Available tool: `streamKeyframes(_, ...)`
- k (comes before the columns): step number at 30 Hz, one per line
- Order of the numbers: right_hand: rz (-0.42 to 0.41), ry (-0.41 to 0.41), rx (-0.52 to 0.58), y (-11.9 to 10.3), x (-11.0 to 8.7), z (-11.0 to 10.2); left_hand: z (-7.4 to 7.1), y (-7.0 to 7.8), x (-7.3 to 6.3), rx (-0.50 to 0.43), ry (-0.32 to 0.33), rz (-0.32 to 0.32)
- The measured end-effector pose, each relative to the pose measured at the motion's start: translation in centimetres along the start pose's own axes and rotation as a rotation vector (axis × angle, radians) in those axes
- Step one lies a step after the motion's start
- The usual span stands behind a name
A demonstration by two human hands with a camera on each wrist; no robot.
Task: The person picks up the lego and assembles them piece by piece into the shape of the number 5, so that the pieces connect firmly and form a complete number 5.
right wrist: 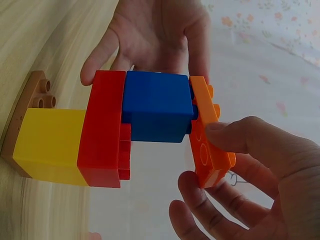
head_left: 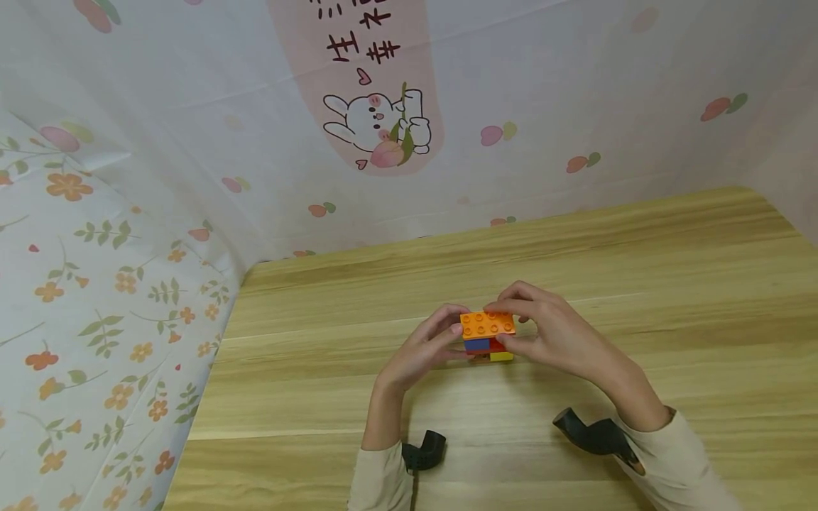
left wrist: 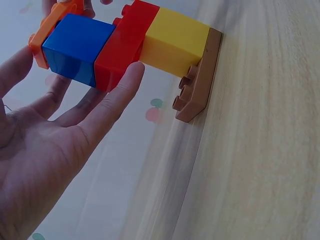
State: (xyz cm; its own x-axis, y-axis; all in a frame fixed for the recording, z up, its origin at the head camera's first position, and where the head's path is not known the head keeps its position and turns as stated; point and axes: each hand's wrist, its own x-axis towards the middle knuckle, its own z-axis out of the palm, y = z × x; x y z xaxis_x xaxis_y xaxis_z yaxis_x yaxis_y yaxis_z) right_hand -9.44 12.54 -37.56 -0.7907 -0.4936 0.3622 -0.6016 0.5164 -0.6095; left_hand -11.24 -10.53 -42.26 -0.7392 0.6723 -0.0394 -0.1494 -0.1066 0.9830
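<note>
A stack of toy building bricks stands upright on the wooden table. From the bottom it has a brown plate [left wrist: 201, 85], a yellow brick [right wrist: 49, 145], a red brick [right wrist: 103, 130], a blue brick [right wrist: 157, 105] and an orange studded brick [head_left: 486, 326]. The orange brick lies slightly tilted over the blue one, whose studs show in the gap. My right hand [head_left: 556, 330] pinches its overhanging right end between thumb and fingers. On the left side, my left hand [head_left: 418, 351] holds the stack, thumb at the orange brick's edge, another finger against the red brick.
The wooden table [head_left: 307, 397] extends around the stack. A white printed cloth [head_left: 511, 64] hangs behind it, and a flowered cloth [head_left: 96, 284] covers the left side. Black curved wrist pieces [head_left: 427, 451] sit near both beige sleeves [head_left: 383, 479].
</note>
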Motion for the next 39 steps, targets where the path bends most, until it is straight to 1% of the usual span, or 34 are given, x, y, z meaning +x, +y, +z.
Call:
streamKeyframes(5, -0.008, 0.0, -0.006, 0.0, 0.1, 0.0, 0.0, 0.1, 0.0, 0.002, 0.004, -0.002)
streamKeyframes(11, 0.006, -0.003, -0.01, -0.1, 0.1, 0.1, 0.2, 0.4, 0.1, 0.013, 0.009, -0.022)
streamKeyframes(13, 0.01, -0.005, -0.012, -0.1, 0.0, 0.1, 0.4, 0.8, 0.0, 0.017, 0.007, -0.026)
streamKeyframes(19, 0.017, -0.009, -0.014, -0.1, 0.0, 0.1, 1.2, 2.3, -0.4, 0.026, 0.007, -0.029)
streamKeyframes(23, 0.017, -0.011, -0.016, 0.0, 0.0, 0.1, 1.3, 2.6, -0.5, 0.024, 0.009, -0.031)
streamKeyframes(30, 0.021, -0.014, -0.014, 0.0, 0.1, 0.0, 1.1, 2.3, -0.4, 0.016, 0.006, -0.025)
streamKeyframes(37, 0.024, -0.015, -0.009, 0.0, 0.1, 0.0, 0.1, 0.3, 0.1, 0.002, 0.004, -0.018)
streamKeyframes(39, 0.028, -0.02, 0.007, -0.1, 0.1, 0.1, 0.0, 0.3, -0.1, 0.009, 0.001, -0.009)
